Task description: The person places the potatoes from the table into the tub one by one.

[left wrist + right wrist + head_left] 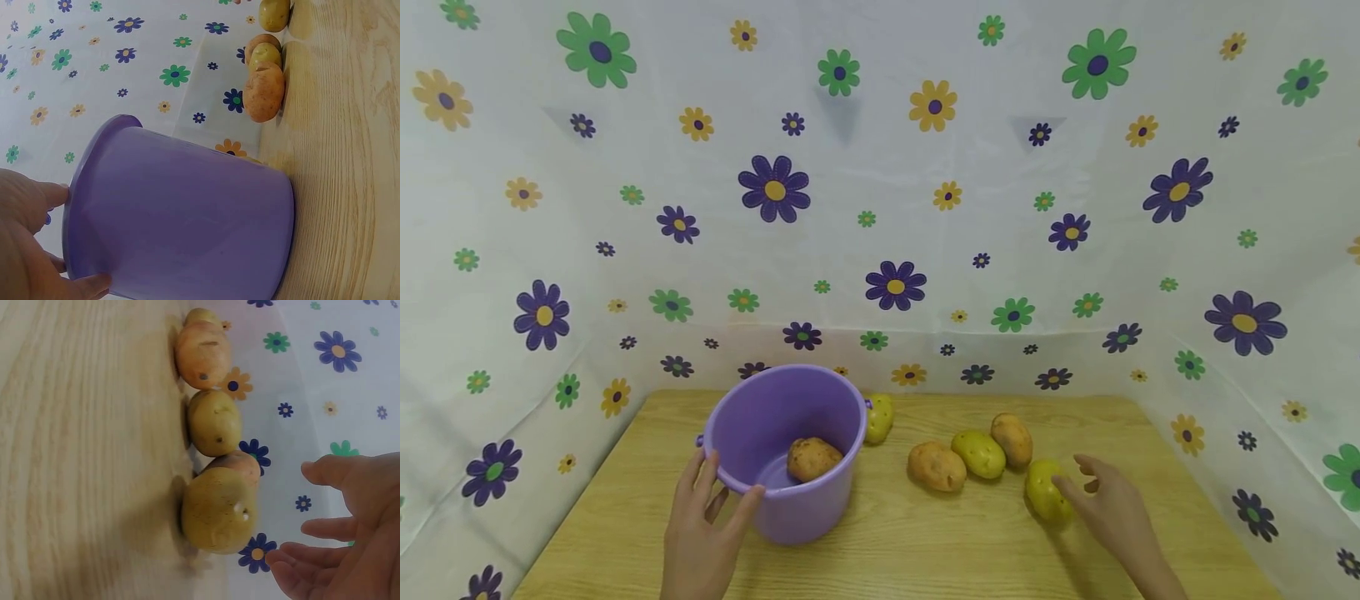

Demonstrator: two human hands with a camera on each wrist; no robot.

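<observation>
A purple bucket (805, 512) stands upright on the left of the table, with a brown potato (814, 460) inside. At its front-left rim is my left hand (703, 521); in the left wrist view fairly straight fingers (53, 194) touch the rim from outside. My right hand (1108, 508) hovers just right of a yellow-green, speckled, rounded fruit (1048, 492). In the right wrist view its fingers are spread, apart from the fruit and holding nothing. Left of that lie a brown potato (1012, 440), another yellow-green fruit (979, 454) and another brown potato (937, 467).
Behind the bucket's right side sits one more yellow-green fruit (878, 418), partly hidden. The wooden table (925, 550) is bounded at the back and sides by a white, flower-printed sheet (880, 242).
</observation>
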